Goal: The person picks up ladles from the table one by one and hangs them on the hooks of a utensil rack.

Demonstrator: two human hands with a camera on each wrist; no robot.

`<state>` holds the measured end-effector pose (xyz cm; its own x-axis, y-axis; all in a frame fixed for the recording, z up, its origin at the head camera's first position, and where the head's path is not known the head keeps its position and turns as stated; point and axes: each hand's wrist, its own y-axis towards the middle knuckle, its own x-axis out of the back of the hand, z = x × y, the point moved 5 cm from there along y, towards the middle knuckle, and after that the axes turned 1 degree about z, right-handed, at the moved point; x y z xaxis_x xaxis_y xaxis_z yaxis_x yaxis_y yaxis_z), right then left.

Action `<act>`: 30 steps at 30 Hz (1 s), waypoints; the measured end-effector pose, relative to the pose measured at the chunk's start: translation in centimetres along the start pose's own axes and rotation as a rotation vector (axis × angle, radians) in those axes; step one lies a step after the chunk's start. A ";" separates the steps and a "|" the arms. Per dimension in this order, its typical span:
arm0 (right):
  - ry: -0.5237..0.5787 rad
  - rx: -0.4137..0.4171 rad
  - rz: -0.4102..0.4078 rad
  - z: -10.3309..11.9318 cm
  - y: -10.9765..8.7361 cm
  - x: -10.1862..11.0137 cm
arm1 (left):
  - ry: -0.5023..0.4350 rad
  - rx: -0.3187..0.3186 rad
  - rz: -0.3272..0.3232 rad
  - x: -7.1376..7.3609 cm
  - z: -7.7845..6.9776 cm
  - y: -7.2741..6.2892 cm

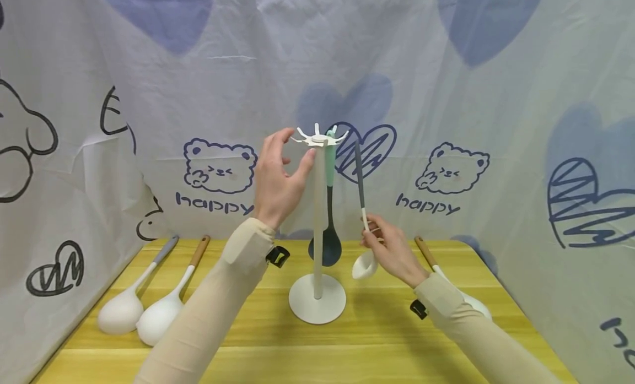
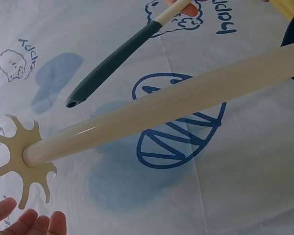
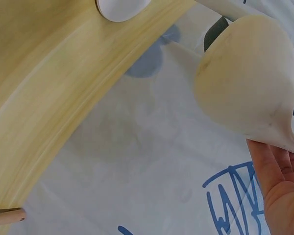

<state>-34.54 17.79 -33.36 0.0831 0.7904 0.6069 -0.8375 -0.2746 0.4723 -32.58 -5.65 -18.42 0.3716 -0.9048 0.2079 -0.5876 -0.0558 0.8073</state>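
Observation:
A white utensil stand [image 1: 318,224] with a round base and a crown of hooks [image 1: 317,139] stands upright on the table. My left hand [image 1: 280,180] is raised beside the crown, fingers spread, thumb close to the top of the post. In the left wrist view, its fingertips [image 2: 57,223] show just by the hooks [image 2: 27,188]. My right hand [image 1: 392,246] pinches a white ladle by its neck, right of the post. This ladle's grey handle [image 1: 360,174] points up and its bowl [image 3: 250,73] hangs down. Behind the post, a dark ladle [image 1: 331,246] with a mint-green handle hangs from a hook.
Two white ladles lie at the left of the wooden table [image 1: 278,362], one grey-handled [image 1: 121,312], one with a brown handle [image 1: 161,320]. Another brown-handled white ladle [image 1: 425,252] lies at the right, partly behind my forearm. A printed curtain [image 1: 317,53] encloses the back and sides.

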 end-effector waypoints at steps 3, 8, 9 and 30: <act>0.013 0.014 -0.006 0.2 0.1 0.1 | 0.010 -0.006 0.007 -0.1 -0.2 0.2; 0.025 0.023 -0.018 0.3 0.2 0.3 | 0.021 0.000 0.021 -0.2 -0.3 0.5; 0.026 0.022 -0.019 0.3 0.2 0.3 | 0.029 0.002 0.024 -0.2 -0.3 0.5; 0.103 0.036 -0.003 1.4 0.4 0.6 | 0.074 0.138 0.169 -0.9 0.0 1.6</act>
<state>-34.05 17.34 -31.94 0.0281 0.8426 0.5379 -0.8171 -0.2906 0.4979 -33.82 -4.89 -17.30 0.3081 -0.8732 0.3776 -0.7370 0.0319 0.6751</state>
